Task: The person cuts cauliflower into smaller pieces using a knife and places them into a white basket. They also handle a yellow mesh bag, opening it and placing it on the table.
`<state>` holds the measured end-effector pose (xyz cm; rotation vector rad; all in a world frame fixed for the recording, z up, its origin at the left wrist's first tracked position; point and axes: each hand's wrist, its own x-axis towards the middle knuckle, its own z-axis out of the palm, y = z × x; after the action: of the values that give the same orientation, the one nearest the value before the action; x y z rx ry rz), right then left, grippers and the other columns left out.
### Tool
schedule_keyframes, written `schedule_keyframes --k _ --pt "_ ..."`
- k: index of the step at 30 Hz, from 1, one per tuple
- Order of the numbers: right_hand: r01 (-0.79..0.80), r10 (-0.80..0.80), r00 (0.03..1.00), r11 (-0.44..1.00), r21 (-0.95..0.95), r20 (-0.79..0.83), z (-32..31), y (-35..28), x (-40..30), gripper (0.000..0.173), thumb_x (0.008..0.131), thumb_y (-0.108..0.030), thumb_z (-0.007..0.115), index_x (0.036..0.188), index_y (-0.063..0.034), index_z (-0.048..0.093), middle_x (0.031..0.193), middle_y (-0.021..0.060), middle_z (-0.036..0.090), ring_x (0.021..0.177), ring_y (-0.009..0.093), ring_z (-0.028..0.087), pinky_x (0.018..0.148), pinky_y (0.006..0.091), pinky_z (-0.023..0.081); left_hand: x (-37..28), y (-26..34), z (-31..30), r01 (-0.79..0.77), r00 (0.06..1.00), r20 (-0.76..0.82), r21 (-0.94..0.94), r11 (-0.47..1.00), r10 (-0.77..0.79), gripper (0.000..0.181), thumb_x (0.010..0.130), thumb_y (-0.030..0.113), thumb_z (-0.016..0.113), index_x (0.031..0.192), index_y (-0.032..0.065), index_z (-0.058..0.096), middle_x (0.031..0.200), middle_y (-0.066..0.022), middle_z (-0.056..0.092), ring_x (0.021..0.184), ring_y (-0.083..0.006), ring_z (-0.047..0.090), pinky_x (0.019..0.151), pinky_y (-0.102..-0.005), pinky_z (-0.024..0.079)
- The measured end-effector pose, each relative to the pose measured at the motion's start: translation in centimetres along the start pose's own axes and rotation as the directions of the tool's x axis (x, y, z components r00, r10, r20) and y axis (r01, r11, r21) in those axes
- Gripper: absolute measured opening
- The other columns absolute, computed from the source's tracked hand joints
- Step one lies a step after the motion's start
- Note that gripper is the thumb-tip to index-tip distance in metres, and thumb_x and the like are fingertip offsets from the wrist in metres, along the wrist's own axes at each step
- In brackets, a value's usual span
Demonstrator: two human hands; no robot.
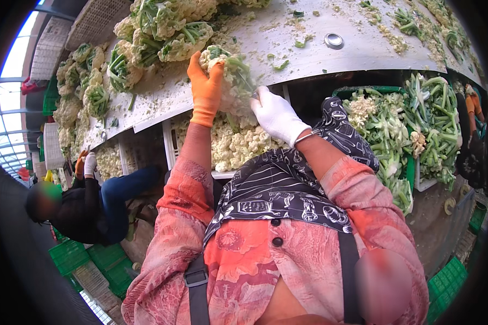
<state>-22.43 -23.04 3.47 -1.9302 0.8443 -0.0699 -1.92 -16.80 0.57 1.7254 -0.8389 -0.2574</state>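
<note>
In an orange glove, my left hand (206,91) grips a cauliflower head (230,75) just past the near edge of the metal table. My right hand (278,115) wears a white glove and is closed around a small knife (246,80). Its thin blade lies against the stalk side of the cauliflower, partly blurred; most of the handle is hidden in my fist. Below both hands is a white crate (168,144) holding cut cauliflower florets (236,148).
Whole cauliflowers (158,38) are heaped at the left of the table (305,57), where crumbs and leaf scraps lie around a round metal fitting (334,40). Crates of trimmed stalks (390,134) stand at right. A co-worker (81,211) sits at left; another person's orange glove (473,103) shows far right.
</note>
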Motion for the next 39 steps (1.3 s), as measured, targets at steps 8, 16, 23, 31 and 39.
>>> schedule_keyframes --k 8,16,23,31,39 --pt "-0.035 0.047 0.994 0.993 -0.116 0.102 -1.9 0.0 1.5 0.045 0.101 -0.035 0.039 0.119 0.0025 0.056 0.111 0.0308 0.066 0.107 0.046 0.063 0.096 0.0521 0.047 -1.0 0.9 1.4 -0.076 0.996 -0.043 0.133 0.988 0.083 0.077 0.083 0.027 0.076 0.144 -0.0008 0.038 0.142 -0.0198 0.04 0.128 -0.0306 0.047 0.108 -0.038 0.04" --pt "0.012 0.002 0.993 0.993 -0.121 0.115 -1.1 -0.4 3.5 0.043 0.099 -0.03 0.041 0.119 0.0018 0.061 0.109 0.0303 0.067 0.105 0.045 0.065 0.093 0.0499 0.05 -1.1 1.1 1.4 -0.047 0.998 -0.027 0.148 0.988 0.052 0.077 0.084 0.03 0.073 0.145 0.0001 0.038 0.143 -0.02 0.039 0.125 -0.031 0.049 0.107 -0.038 0.041" --pt "-0.199 0.168 0.936 0.977 0.07 0.309 -2.6 -2.3 2.9 0.044 0.1 -0.028 0.039 0.114 0.0069 0.06 0.093 0.0299 0.068 0.078 0.037 0.071 0.069 0.0456 0.057 -0.7 1.7 1.0 0.019 1.0 0.004 0.09 0.996 -0.019 0.076 0.086 0.033 0.074 0.145 -0.0003 0.039 0.141 -0.0192 0.041 0.124 -0.0289 0.051 0.106 -0.0373 0.042" --pt "0.021 0.0 0.996 0.972 -0.233 0.087 0.9 1.1 4.4 0.046 0.1 -0.035 0.04 0.119 0.005 0.055 0.109 0.0334 0.065 0.107 0.045 0.063 0.095 0.0495 0.048 1.2 0.6 0.7 0.02 1.0 -0.014 0.118 0.993 -0.018 0.081 0.082 0.036 0.074 0.146 0.0004 0.04 0.144 -0.0224 0.039 0.125 -0.0337 0.051 0.106 -0.0389 0.042" --pt "0.086 -0.02 0.983 0.928 -0.363 0.182 -1.5 1.4 4.8 0.042 0.1 -0.031 0.043 0.115 0.0053 0.058 0.105 0.0305 0.068 0.102 0.043 0.066 0.09 0.0484 0.052 0.4 1.7 1.5 0.067 0.996 0.045 0.14 0.988 -0.074 0.082 0.082 0.036 0.074 0.146 0.0011 0.039 0.146 -0.0232 0.037 0.127 -0.0355 0.05 0.109 -0.0384 0.041"
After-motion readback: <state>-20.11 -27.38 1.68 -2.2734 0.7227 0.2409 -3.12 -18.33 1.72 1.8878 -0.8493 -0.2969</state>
